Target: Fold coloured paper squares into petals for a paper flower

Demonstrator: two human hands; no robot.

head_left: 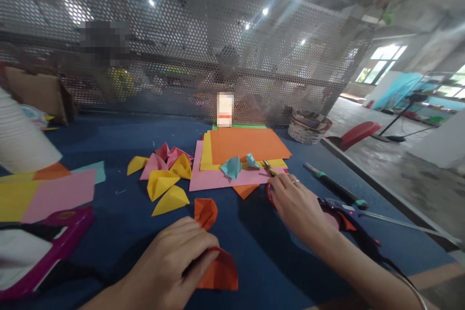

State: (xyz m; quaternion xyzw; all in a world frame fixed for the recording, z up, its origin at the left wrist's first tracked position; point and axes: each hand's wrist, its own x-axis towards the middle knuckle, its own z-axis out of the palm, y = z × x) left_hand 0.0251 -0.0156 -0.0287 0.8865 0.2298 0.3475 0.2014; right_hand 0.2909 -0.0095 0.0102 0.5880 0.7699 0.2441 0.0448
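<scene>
My left hand (174, 256) is closed around a piece of folded orange paper (221, 271) low over the blue table. A second folded orange piece (206, 212) shows just beyond its fingertips. My right hand (292, 198) grips a pair of scissors (269, 168) with red handles, partly hidden under the fingers; the blades point away over the paper. Two light-blue folded pieces (232, 168) rest on a stack of orange sheets (247, 145), with yellow and pink sheets beneath. Left of the stack lie several folded yellow pieces (162, 184) and pink pieces (155, 162).
A purple-framed device (78, 232) and coloured sheets (61, 193) are at left, near stacked white paper cups (22, 135). At right are a craft knife (336, 186), a dark corded tool (359, 227) and a woven basket (310, 127). A perforated metal screen (174, 34) closes the back.
</scene>
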